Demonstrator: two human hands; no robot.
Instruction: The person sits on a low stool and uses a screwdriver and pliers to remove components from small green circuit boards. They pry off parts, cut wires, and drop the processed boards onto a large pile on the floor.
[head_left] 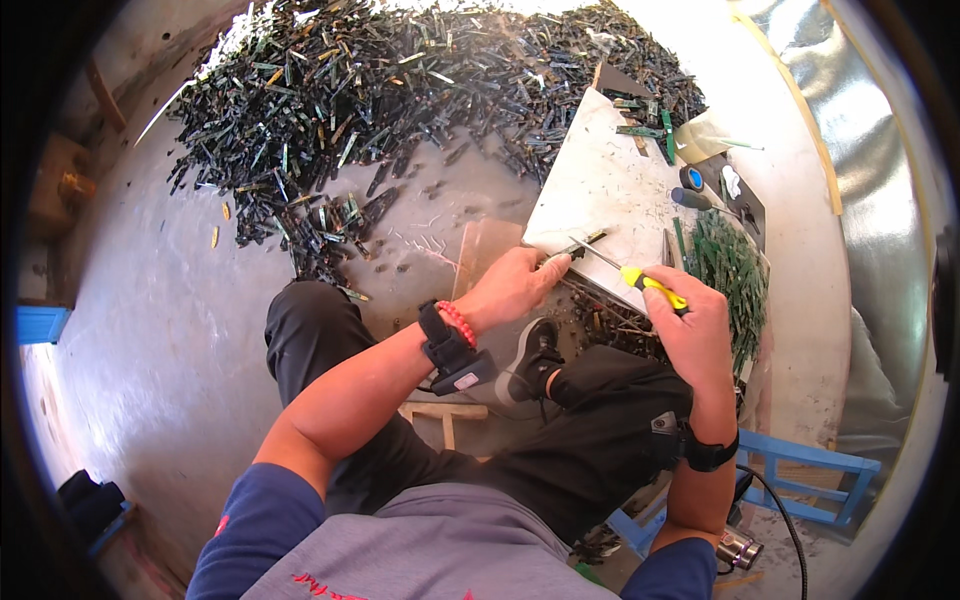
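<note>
My left hand holds a narrow dark strip-shaped part down on a white board, near its front edge. My fingers close on the near end of the strip; the far end lies on the board. My right hand grips a yellow-and-black screwdriver. Its thin metal shaft points left and away from me, and the tip meets or lies very close to the strip. Whether the tip is in contact I cannot tell.
A large heap of dark narrow parts covers the floor beyond. Green circuit-board strips are piled right of the board. A blue-and-black tape roll sits on the board's right side. Blue frames stand at the lower right.
</note>
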